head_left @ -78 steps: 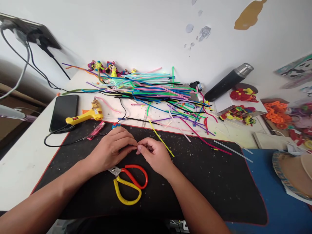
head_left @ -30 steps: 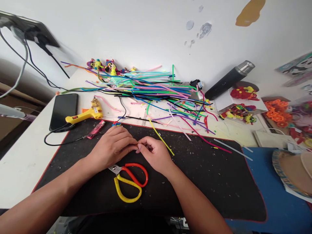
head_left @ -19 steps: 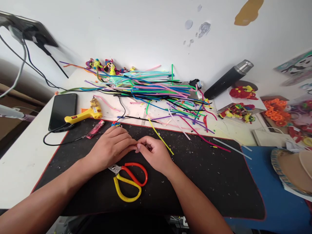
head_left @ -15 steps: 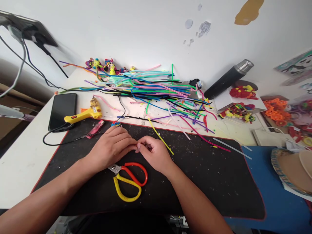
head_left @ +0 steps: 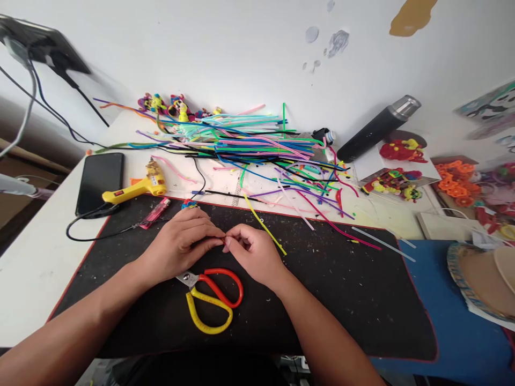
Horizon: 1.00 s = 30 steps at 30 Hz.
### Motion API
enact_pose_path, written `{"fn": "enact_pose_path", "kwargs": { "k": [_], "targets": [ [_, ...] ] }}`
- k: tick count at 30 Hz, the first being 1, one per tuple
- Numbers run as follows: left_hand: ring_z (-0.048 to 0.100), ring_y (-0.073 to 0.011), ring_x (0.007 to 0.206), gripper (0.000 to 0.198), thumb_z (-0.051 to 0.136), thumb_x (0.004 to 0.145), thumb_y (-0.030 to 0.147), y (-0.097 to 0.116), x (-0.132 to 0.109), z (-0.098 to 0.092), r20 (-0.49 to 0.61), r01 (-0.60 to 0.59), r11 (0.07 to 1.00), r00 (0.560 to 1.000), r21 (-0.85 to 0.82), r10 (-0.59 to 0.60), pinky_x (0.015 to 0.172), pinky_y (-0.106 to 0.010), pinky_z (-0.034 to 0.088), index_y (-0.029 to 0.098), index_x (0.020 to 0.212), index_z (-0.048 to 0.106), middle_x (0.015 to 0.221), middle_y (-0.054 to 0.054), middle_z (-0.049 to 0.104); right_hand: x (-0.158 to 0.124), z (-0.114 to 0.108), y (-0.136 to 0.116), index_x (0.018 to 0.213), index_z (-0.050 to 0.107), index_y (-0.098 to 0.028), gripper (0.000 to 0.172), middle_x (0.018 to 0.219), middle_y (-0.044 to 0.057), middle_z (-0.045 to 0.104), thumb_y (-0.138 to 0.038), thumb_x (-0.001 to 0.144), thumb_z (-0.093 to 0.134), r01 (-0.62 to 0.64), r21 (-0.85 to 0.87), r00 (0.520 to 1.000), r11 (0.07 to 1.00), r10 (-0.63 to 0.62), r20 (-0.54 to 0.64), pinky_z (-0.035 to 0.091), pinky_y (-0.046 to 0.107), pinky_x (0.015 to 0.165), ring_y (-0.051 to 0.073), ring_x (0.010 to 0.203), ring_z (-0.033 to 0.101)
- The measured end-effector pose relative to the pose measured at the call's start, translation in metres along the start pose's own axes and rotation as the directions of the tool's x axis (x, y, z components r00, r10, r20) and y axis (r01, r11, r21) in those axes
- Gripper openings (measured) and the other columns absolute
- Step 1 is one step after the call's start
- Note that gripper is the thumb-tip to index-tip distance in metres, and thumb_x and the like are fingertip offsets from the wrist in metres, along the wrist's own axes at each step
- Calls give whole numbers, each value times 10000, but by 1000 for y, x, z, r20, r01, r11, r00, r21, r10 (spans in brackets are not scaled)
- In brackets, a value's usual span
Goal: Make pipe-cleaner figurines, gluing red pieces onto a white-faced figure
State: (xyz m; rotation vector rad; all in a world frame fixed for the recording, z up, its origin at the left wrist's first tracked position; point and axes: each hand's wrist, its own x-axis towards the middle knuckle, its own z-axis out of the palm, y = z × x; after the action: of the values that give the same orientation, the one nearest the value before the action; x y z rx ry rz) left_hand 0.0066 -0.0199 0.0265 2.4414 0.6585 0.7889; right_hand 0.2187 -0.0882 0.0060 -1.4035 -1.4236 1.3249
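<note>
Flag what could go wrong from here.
1. Scissors: blades hidden by the left hand; lowering it could mean a nick.
2. The small piece, pinched between left and right hand fingertips, might slip and get lost on the dark mat.
3. The lighter lies near the glue gun; if that's hot (can't tell), possible hazard.

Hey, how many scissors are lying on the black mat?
1. The scissors with red and yellow handles lie nearer the wearer than the left hand, which hides their blades. Others might be hidden beneath the hands.
</note>
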Motion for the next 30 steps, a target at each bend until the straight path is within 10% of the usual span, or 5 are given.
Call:
{"fn": "enact_pose_path", "kwargs": {
  "k": [19,30],
  "targets": [
    [591,-220,913,240,613,1036,369,10,2,-3,142,333,942,936,-52,-323,845,-351,445,227,883,729,889,-11,741,0,1,-1,961,746,-234,107,823,-14,790,-196,987,649,60,-81,998,995,-62,-24,484,255,648,130,662,661],
    [611,-227,939,248,644,993,450,11,2,-7,29,532,829,844,-169,-536,843,-347,458,251,875,734,904,-5,734,1,2,2,1033,727,-227,125,851,24,794,-334,982,685,13,157,999,988,-7,-39,537,287,664,182,767,760]
  ]
}}
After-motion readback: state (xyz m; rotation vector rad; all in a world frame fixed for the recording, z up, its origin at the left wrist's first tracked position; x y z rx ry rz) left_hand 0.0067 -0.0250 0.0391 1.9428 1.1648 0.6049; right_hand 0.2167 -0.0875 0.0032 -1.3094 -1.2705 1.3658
